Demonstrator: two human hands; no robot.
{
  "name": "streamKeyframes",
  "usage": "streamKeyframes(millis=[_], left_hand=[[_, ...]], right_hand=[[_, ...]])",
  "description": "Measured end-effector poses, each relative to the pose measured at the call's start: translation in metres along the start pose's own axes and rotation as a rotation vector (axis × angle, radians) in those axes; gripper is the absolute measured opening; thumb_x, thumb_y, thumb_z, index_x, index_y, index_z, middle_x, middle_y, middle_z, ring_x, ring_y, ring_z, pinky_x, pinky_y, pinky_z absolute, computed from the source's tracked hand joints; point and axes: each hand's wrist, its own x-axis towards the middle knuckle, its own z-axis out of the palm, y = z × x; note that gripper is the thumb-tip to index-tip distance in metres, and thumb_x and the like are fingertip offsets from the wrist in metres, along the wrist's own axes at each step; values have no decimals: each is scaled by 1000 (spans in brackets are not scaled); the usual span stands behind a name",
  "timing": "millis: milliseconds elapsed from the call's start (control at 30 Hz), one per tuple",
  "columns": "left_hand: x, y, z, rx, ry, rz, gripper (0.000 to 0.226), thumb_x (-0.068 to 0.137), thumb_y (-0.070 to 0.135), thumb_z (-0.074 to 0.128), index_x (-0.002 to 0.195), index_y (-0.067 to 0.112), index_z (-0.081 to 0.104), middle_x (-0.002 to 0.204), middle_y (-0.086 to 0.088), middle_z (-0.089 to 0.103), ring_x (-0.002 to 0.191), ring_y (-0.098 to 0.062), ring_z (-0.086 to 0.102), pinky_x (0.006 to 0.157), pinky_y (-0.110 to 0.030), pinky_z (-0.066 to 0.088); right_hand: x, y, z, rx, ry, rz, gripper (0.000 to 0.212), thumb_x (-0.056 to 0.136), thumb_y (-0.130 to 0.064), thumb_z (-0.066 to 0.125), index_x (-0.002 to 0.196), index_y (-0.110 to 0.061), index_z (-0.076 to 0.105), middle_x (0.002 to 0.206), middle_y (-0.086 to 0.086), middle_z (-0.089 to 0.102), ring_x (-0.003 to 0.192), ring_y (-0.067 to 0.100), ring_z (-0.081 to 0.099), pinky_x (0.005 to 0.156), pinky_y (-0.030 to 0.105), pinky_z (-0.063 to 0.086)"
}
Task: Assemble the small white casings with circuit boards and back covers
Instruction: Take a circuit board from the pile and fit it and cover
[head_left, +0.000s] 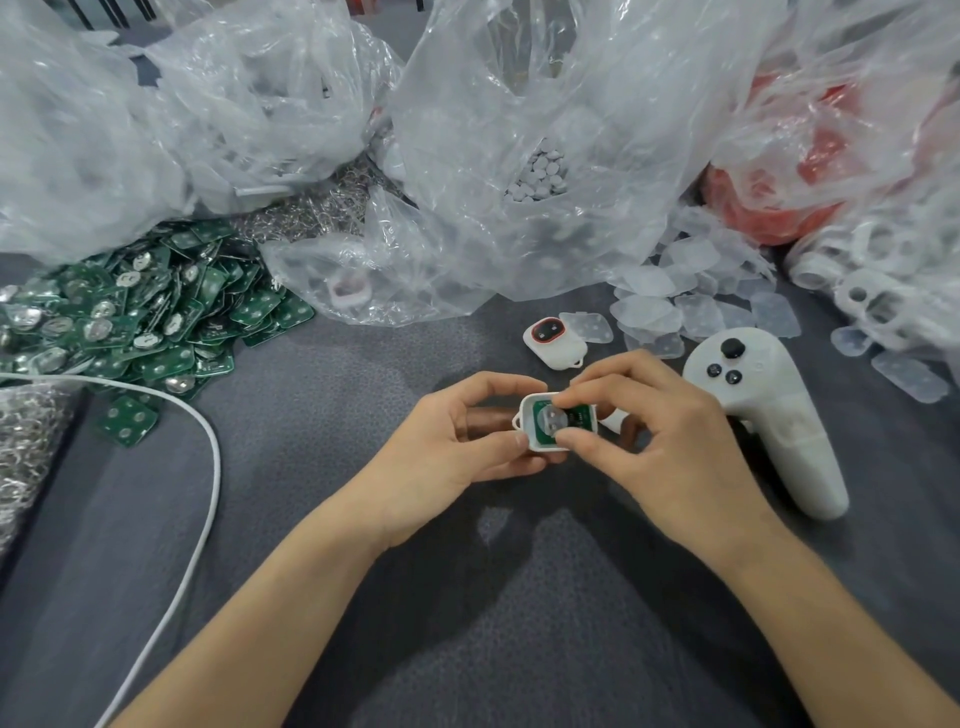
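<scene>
The left hand (457, 441) grips a small white casing (525, 410) by its edges, open side up, just above the grey table (363, 545) at the middle; the right hand (660, 431) pinches a green circuit board (550, 422) that sits inside it, thumb and fingers curled onto the board; behind them lies another casing (553, 343), face up with a red-ringed window; to its right spreads a loose heap of clear back covers (675, 301); a white controller (769, 415) lies beside the right hand; far left, a pile of green boards (130, 312) and a white cable (210, 467); the middle clear bag (467, 130) holds small white discs (540, 171); a smaller bag (415, 275) holds one casing-like white piece (349, 294); the right-hand bag (909, 182) holds white frames (862, 296); the other bags' contents are too blurred to tell.
</scene>
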Motion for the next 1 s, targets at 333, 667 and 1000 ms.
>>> streamKeyframes(millis=[333,667,1000], left_hand=[[-1,2,0,-28,-13,-7,32,90,5,60,121,9,56,109,-14,71,102,-29,69,82,-26,55],[0,0,12,-6,152,37,27,77,15,68,101,6,61,88,-10,74,79,-27,73,68,-27,57],[-1,0,14,93,230,55,13,86,1,65,97,7,65,95,-15,70,80,-27,72,70,-27,57]], right_hand=[[0,-1,1,18,8,-5,19,74,-14,79,93,-19,74,99,-8,60,92,-2,56,72,10,43],[-1,-8,3,111,-15,-2,22,72,-11,80,92,-19,73,99,-9,60,92,5,59,74,19,51],[-1,-4,4,528,-54,279,34,77,-4,75,94,-32,64,86,-6,69,80,10,68,75,26,55]])
